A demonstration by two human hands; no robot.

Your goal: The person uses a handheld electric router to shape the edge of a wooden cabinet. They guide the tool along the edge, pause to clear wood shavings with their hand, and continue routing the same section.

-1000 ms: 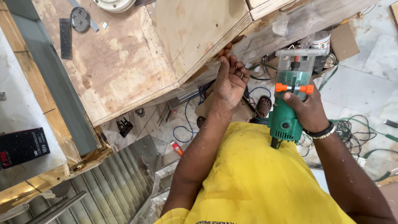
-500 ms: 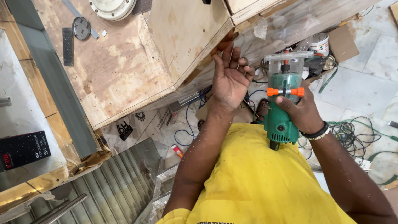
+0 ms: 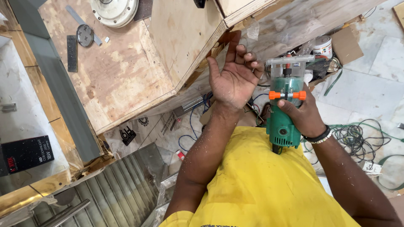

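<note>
Head view. My right hand (image 3: 304,114): closed around the green trim router (image 3: 285,105), its long axis pointing away from me toward the plywood panel's edge (image 3: 198,56). My left hand (image 3: 234,75): open, palm up, empty, just left of the router and nearer that edge.

A plywood desk (image 3: 122,75) fills the upper left, with a metal ruler (image 3: 82,19), a round disc (image 3: 85,35) and a circular plate (image 3: 114,10) on it. The left hand (image 3: 233,77) hovers at its edge. Just right, the right hand (image 3: 301,115) holds a trimmer router (image 3: 285,105). Cables (image 3: 357,138) lie on the floor further right.
</note>
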